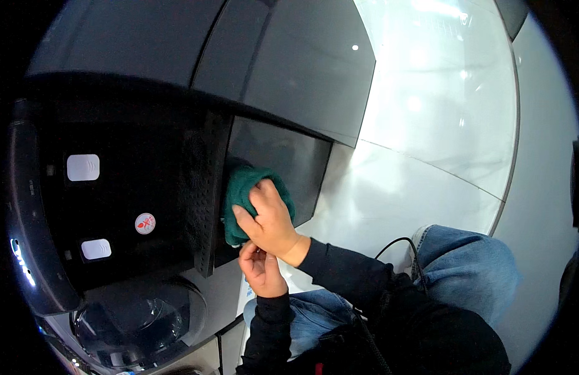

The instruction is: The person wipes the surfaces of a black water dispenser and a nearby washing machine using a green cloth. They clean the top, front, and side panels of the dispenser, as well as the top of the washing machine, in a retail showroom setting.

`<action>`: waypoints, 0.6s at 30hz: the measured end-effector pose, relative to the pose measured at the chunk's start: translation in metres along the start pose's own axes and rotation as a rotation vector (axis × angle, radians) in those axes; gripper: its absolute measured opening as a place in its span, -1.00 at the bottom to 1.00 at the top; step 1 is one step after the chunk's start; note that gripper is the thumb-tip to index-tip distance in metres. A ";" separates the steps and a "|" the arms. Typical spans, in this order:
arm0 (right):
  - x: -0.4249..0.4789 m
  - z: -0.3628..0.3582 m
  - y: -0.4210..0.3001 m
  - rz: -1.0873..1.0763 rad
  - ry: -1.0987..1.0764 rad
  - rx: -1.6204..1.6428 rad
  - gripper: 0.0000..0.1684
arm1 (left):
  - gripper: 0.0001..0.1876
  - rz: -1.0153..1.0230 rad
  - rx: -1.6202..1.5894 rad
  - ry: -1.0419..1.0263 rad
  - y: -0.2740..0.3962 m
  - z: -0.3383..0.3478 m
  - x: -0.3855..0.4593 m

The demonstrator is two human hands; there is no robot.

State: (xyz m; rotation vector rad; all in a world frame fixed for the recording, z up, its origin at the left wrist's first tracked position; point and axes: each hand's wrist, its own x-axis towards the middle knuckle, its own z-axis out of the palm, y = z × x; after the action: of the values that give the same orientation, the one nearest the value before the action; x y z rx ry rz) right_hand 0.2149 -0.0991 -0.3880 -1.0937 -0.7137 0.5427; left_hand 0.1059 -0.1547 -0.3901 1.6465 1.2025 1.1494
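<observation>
A folded dark green cloth (233, 220) lies against the lower front panel (280, 145) of a black machine that looks like a water dispenser. My right hand (275, 225) grips the cloth, its fingers bunched into the fabric and its thumb along the near side. My left hand (261, 272) is beside the right wrist, just below the cloth's lower edge, with curled fingers. Whether its fingertips pinch anything is hidden. The perforated black drip tray (207, 197) juts out just left of the cloth.
Two white push levers (83, 167) and a round sticker (145, 223) are in the dark recess. A dark transparent cover (134, 323) sits at lower left. Tall glossy black panels (294, 61) rise above. Shiny pale floor tiles (425, 140) spread right. A black cable (397, 240) loops near my knee.
</observation>
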 end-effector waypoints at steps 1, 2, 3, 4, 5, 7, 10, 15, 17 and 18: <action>0.007 -0.002 -0.002 -0.053 -0.008 -0.001 -0.67 | -0.59 0.025 0.010 -0.021 0.004 0.003 0.003; 0.010 -0.005 0.004 -0.077 0.003 -0.007 -0.68 | -0.59 0.009 0.004 -0.049 0.001 0.005 0.005; 0.011 -0.006 0.013 -0.104 0.023 -0.008 -0.68 | -0.58 0.001 0.001 -0.083 -0.002 0.007 0.008; 0.009 -0.006 0.031 -0.083 0.084 -0.075 -0.69 | -0.57 -0.007 -0.002 -0.120 -0.006 0.010 0.013; 0.005 -0.005 0.052 0.000 0.139 -0.129 -0.69 | -0.55 -0.010 0.006 -0.176 -0.009 0.014 0.017; -0.006 -0.015 0.088 0.183 0.225 -0.204 -0.70 | -0.53 -0.093 0.085 -0.232 -0.021 0.020 0.018; -0.041 -0.030 0.173 0.566 0.229 -0.268 -0.69 | -0.45 -0.273 0.231 -0.356 -0.062 0.026 0.019; -0.059 -0.024 0.159 0.641 0.116 -0.292 -0.69 | -0.45 -0.389 0.385 -0.431 -0.080 0.025 0.004; -0.037 -0.010 0.112 0.549 0.271 -0.243 -0.67 | -0.49 -0.082 0.309 -0.481 -0.068 0.017 0.004; -0.021 -0.013 0.091 0.422 0.262 -0.187 -0.63 | -0.50 -0.022 0.354 -0.442 -0.050 0.021 0.007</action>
State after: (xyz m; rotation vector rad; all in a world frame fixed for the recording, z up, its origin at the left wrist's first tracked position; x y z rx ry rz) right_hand 0.2059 -0.0881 -0.4812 -1.4730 -0.3063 0.6825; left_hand 0.1141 -0.1376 -0.4415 2.0113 1.1681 0.5289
